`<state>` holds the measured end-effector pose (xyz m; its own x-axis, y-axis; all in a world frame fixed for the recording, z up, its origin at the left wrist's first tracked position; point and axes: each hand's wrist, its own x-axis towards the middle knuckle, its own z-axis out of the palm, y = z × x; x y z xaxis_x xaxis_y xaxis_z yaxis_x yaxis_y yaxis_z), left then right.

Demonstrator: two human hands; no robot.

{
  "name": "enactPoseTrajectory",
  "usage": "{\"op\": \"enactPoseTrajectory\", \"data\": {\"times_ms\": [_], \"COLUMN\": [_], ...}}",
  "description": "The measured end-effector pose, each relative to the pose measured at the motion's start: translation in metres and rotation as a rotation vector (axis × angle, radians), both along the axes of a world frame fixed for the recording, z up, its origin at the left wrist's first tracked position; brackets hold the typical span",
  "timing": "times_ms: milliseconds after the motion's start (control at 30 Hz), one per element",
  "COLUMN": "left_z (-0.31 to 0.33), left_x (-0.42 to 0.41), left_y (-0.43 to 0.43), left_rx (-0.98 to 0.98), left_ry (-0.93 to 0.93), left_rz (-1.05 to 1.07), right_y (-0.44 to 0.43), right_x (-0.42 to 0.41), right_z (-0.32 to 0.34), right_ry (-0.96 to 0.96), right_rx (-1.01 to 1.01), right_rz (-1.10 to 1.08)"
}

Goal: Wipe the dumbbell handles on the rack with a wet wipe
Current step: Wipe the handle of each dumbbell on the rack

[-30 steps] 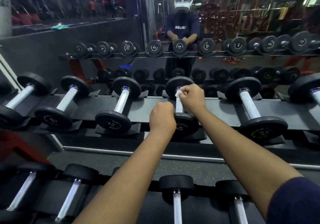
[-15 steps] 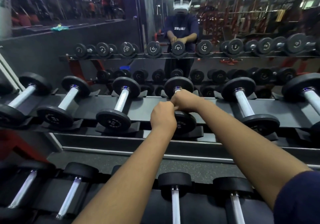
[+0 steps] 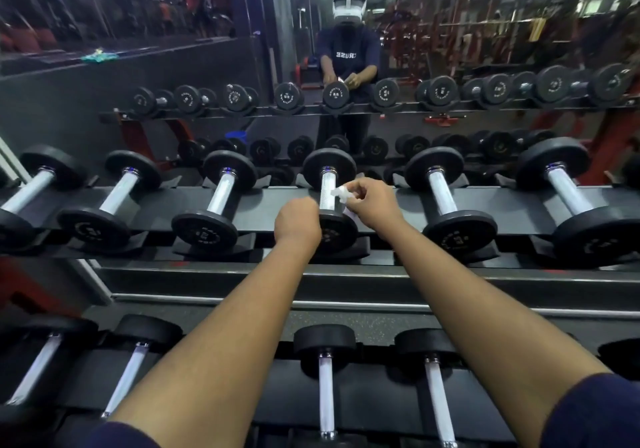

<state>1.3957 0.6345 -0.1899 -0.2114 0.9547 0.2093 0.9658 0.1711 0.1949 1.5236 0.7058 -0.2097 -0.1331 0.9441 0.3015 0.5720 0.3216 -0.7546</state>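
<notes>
Right now my left hand (image 3: pixel 298 221) sits as a fist at the near end of the dumbbell handle (image 3: pixel 326 188). Its fingers are hidden behind the knuckles, so I cannot tell whether they wrap the bar. Just right of it, the wet wipe (image 3: pixel 341 193) is bunched against the handle's right side, pinched between the thumb and curled fingertips of my right hand (image 3: pixel 372 202).

My worry is coverage. With the wipe wadded this small, I judge it could skip the far end and the underside of the knurled bar. That rough texture may also snag and shred it. If the left hand is only resting there, a hard rub might roll the dumbbell in its cradle.

The rack (image 3: pixel 270 205) is a black angled shelf holding a row of dumbbells, with a second row (image 3: pixel 327 392) on the tier nearest me. A speckled floor (image 3: pixel 346 330) shows between the tiers. A mirror (image 3: pixel 207 67) on the far wall reflects a dim gym.
</notes>
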Motion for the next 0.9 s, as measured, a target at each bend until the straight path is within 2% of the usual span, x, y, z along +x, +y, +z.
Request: {"op": "enactPoseTrajectory", "data": {"times_ms": [100, 200, 267, 433, 667, 800, 900], "left_z": [-0.002, 0.001, 0.007, 0.012, -0.007, -0.011, -0.013], "left_x": [-0.002, 0.011, 0.024, 0.053, 0.049, 0.062, 0.075], "left_y": [-0.004, -0.013, -0.021, -0.047, -0.077, -0.100, -0.111], "left_rx": [-0.029, 0.180, 0.291, 0.168, 0.002, -0.010, -0.043], "left_ry": [-0.196, -0.575, -0.776, -1.111, -1.231, -1.206, -1.403], "left_rz": [-0.046, -0.081, -0.127, -0.102, -0.014, 0.008, 0.026], "right_y": [-0.012, -0.029, -0.044, -0.083, -0.131, -0.157, -0.164], "right_x": [0.014, 0.026, 0.030, 0.048, 0.057, 0.060, 0.072], "right_z": [0.003, 0.006, 0.007, 0.006, -0.003, -0.011, -0.017], "right_ry": [0.148, 0.453, 0.573, 0.716, 0.918, 0.936, 0.960], "right_rx": [-0.031, -0.216, -0.310, -0.306, -0.465, -0.418, -0.409], "right_rz": [-0.041, 0.070, 0.144, 0.134, -0.011, -0.064, -0.110]}}
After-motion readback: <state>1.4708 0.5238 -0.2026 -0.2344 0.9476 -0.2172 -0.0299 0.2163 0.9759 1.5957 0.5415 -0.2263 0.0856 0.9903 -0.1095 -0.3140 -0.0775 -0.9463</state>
